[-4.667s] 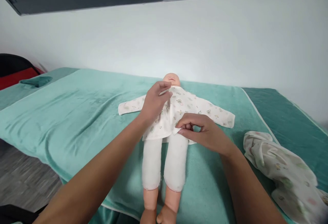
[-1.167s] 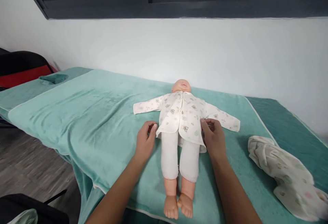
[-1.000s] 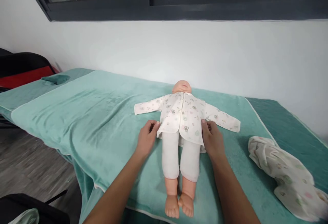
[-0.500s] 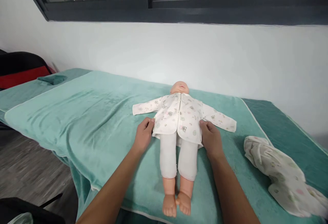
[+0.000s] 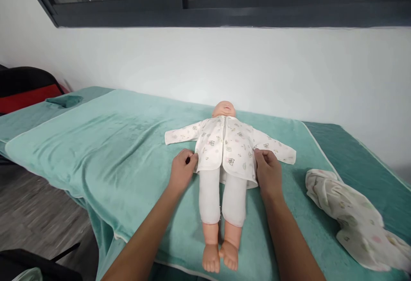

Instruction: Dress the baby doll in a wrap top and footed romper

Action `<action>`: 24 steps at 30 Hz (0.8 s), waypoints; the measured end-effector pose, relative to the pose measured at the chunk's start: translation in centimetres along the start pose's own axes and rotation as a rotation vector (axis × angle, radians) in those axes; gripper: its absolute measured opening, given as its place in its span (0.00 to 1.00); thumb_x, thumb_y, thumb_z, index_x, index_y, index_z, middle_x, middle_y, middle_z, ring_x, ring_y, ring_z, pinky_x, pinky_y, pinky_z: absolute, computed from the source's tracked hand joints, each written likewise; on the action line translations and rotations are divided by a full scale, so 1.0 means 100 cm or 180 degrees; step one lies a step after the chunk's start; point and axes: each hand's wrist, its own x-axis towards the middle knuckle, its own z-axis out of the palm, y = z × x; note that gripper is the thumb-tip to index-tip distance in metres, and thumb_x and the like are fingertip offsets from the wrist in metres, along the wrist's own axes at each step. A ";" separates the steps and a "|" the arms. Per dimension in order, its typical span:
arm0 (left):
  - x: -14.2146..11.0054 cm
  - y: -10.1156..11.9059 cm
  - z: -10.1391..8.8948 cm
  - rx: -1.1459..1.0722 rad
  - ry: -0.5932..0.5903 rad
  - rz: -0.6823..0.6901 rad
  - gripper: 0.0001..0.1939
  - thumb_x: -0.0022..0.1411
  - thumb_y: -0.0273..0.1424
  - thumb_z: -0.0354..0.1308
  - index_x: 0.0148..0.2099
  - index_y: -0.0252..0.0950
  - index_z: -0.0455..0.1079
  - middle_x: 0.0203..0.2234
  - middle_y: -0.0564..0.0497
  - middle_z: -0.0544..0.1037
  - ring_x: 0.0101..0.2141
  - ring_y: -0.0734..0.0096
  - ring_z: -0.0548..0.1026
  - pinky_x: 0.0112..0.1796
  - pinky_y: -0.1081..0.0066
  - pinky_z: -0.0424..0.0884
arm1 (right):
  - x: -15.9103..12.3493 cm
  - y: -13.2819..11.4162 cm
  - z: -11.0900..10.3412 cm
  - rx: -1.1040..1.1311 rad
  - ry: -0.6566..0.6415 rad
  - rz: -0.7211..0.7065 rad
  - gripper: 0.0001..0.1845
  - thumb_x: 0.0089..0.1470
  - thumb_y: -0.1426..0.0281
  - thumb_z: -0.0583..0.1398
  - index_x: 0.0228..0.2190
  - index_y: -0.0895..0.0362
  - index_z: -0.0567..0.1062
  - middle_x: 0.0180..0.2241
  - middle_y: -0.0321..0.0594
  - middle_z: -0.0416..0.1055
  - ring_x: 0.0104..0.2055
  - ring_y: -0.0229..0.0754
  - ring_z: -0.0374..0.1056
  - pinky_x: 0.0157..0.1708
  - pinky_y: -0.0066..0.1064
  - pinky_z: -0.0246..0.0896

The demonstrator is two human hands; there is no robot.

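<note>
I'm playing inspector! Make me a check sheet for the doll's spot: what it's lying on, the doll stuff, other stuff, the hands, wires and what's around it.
Surface: light green blanket, with wrinkles, over a darker green cover.
Doll things: doll on its back, feet toward the person; patterned white shirt on its body, sleeves spread out.
Clutter: crumpled patterned cloth at the right.
Hands: left hand and right hand at opposite side edges of the shirt; whether they pinch it is hard to tell.
Cables: nothing seen.
Surroundings: white wall, dark-framed window, black-and-red item at far left.
</note>
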 end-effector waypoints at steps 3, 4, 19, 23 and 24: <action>-0.005 -0.001 -0.001 -0.0018 0.0224 0.0496 0.08 0.66 0.36 0.54 0.39 0.38 0.71 0.34 0.50 0.73 0.36 0.68 0.72 0.37 0.68 0.69 | 0.001 0.002 0.000 0.0160 0.0065 -0.0241 0.14 0.51 0.58 0.63 0.31 0.56 0.72 0.27 0.32 0.66 0.29 0.36 0.59 0.30 0.28 0.54; -0.007 -0.001 -0.001 0.0055 0.0256 0.0798 0.09 0.67 0.35 0.54 0.45 0.39 0.72 0.40 0.47 0.74 0.42 0.65 0.73 0.40 0.66 0.70 | 0.000 0.002 0.000 0.0185 0.0087 -0.0311 0.13 0.51 0.59 0.63 0.31 0.56 0.73 0.28 0.32 0.67 0.31 0.37 0.61 0.32 0.29 0.55; -0.021 0.011 -0.004 0.0464 -0.0818 0.2907 0.25 0.68 0.25 0.49 0.66 0.41 0.64 0.62 0.45 0.71 0.66 0.56 0.62 0.63 0.49 0.60 | -0.004 0.001 0.005 0.0166 -0.0083 -0.0093 0.17 0.51 0.53 0.62 0.32 0.55 0.73 0.23 0.29 0.66 0.21 0.33 0.55 0.21 0.27 0.50; -0.013 0.003 -0.001 -0.0248 0.0014 0.1164 0.20 0.71 0.34 0.49 0.62 0.40 0.68 0.62 0.43 0.71 0.62 0.57 0.68 0.61 0.53 0.63 | 0.003 0.001 0.000 -0.0364 0.0279 -0.0219 0.14 0.50 0.58 0.63 0.32 0.56 0.75 0.33 0.39 0.75 0.34 0.40 0.68 0.35 0.31 0.63; -0.009 0.001 -0.001 -0.0475 0.0153 0.0578 0.19 0.71 0.38 0.50 0.60 0.39 0.69 0.60 0.42 0.72 0.60 0.56 0.69 0.60 0.54 0.64 | 0.006 0.001 -0.002 -0.0537 0.0323 -0.0166 0.14 0.50 0.58 0.63 0.33 0.56 0.75 0.36 0.41 0.76 0.37 0.43 0.70 0.39 0.33 0.64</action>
